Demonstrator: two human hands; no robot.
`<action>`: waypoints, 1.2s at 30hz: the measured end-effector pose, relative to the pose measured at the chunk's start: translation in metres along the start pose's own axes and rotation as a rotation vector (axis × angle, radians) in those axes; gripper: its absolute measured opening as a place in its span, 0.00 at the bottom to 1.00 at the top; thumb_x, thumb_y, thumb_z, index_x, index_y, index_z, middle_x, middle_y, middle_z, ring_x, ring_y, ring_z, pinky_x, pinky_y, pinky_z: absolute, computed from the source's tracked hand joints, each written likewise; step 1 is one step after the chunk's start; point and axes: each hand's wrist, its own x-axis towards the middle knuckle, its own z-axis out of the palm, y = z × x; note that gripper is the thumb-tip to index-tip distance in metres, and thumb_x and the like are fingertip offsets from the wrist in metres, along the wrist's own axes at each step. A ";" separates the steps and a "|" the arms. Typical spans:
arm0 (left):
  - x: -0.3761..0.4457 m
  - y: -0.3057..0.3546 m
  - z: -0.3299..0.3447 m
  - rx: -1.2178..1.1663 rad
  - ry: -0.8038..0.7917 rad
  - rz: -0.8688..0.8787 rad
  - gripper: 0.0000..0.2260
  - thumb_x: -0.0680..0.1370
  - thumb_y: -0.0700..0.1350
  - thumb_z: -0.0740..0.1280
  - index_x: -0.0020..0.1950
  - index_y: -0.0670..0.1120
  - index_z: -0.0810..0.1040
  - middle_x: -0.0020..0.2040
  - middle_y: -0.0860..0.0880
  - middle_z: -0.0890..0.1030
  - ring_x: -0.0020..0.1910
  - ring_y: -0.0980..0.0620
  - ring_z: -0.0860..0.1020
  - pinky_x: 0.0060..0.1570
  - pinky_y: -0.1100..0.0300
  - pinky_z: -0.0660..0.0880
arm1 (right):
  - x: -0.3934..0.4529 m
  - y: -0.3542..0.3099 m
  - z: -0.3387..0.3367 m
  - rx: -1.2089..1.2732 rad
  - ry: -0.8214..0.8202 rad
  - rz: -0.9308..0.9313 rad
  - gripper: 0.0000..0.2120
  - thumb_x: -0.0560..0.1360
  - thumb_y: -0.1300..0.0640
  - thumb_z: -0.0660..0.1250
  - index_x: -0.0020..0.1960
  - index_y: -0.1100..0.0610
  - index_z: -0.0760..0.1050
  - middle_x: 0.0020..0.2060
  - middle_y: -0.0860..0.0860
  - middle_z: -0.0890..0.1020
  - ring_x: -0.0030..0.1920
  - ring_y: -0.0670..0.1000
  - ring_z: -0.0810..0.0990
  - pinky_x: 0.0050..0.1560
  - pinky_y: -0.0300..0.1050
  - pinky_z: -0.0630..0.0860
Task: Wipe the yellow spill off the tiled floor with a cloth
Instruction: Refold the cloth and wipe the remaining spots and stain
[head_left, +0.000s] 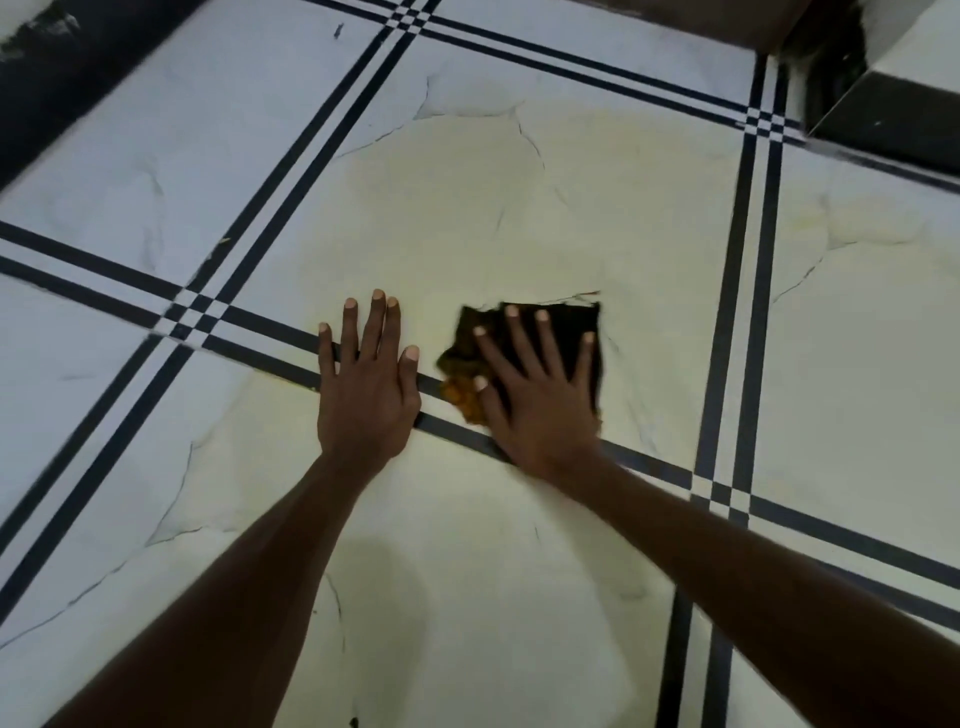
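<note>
Fingers (511, 332) of R hand (540, 395) spread flat on dark cloth (571, 338), not gripping; L hand (363, 395) flat beside, on tile.

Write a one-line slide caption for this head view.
Right hand presses a dark, yellow-stained cloth on the pale-yellow-smeared white tiled floor; left hand braces flat.

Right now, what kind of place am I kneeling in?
Probably an indoor room in a home, perhaps a kitchen or hall; I can't tell which. The tiled floor is glossy white marble-look with black border stripes, a dark wall base runs along the far edge, and your right hand presses a dark cloth on it.
</note>
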 end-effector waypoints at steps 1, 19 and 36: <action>0.000 0.000 0.000 -0.009 0.001 -0.002 0.27 0.86 0.55 0.42 0.85 0.46 0.53 0.85 0.47 0.54 0.85 0.43 0.49 0.81 0.38 0.50 | 0.005 -0.018 0.006 0.006 -0.009 -0.062 0.27 0.85 0.39 0.46 0.84 0.41 0.53 0.85 0.50 0.53 0.85 0.59 0.47 0.78 0.74 0.43; -0.001 0.001 0.000 -0.078 0.037 -0.006 0.30 0.86 0.58 0.40 0.84 0.47 0.55 0.85 0.48 0.55 0.85 0.44 0.50 0.82 0.39 0.48 | 0.007 0.001 0.008 0.032 -0.002 -0.059 0.28 0.85 0.41 0.48 0.84 0.45 0.57 0.84 0.53 0.56 0.85 0.60 0.50 0.81 0.68 0.47; -0.014 0.013 -0.009 0.015 0.064 0.032 0.28 0.86 0.56 0.44 0.79 0.43 0.68 0.78 0.38 0.69 0.79 0.35 0.64 0.79 0.37 0.57 | -0.059 -0.004 0.008 0.196 0.047 0.054 0.28 0.86 0.44 0.48 0.84 0.50 0.57 0.84 0.53 0.56 0.85 0.56 0.48 0.84 0.60 0.43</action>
